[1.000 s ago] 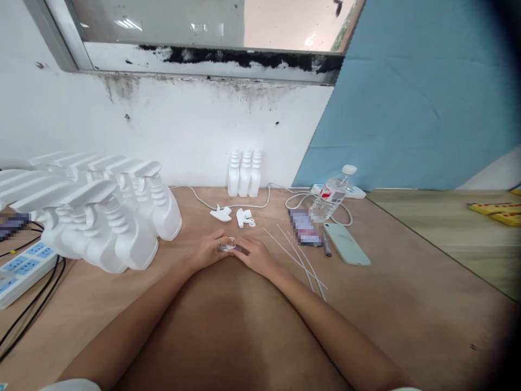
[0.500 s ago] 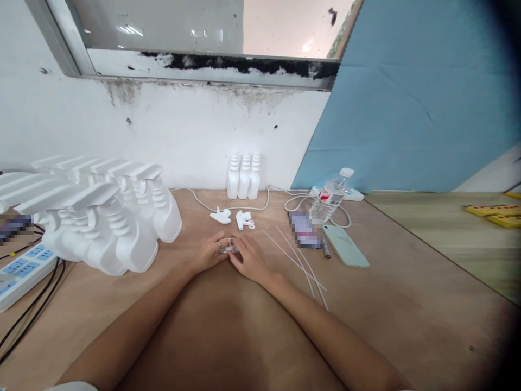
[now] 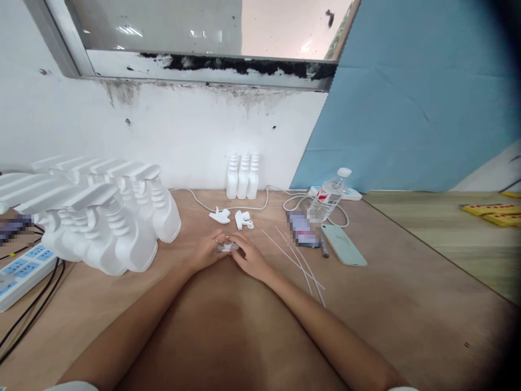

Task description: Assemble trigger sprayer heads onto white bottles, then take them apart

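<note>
Both my hands meet over the middle of the table, closed around a small clear-and-white plastic piece (image 3: pixel 225 247). My left hand (image 3: pixel 206 252), with a ring on one finger, grips its left side. The fingers of my right hand (image 3: pixel 250 257) pinch it from the right. Fingers cover much of the piece, so its full shape is hidden. Just beyond my hands lie a white spray-trigger-like part (image 3: pixel 220 216) and a second white part (image 3: pixel 243 219) with a small ring at its side. Thin white strips (image 3: pixel 299 260) lie crossed to the right of my right hand.
Large white ribbed-neck plastic forms (image 3: pixel 134 244) crowd the left, beside a power strip (image 3: pixel 28 271). Three smaller white bottles (image 3: pixel 243 182) stand against the wall. At right are a water bottle (image 3: pixel 328 198), a pale green phone (image 3: pixel 344 245), a blurred-out device (image 3: pixel 303 229) and a pen (image 3: pixel 324 248).
My right hand's fingers have shifted slightly on the small piece, and a little more of it shows between the hands. The view has moved slightly; the other objects stay in place.
</note>
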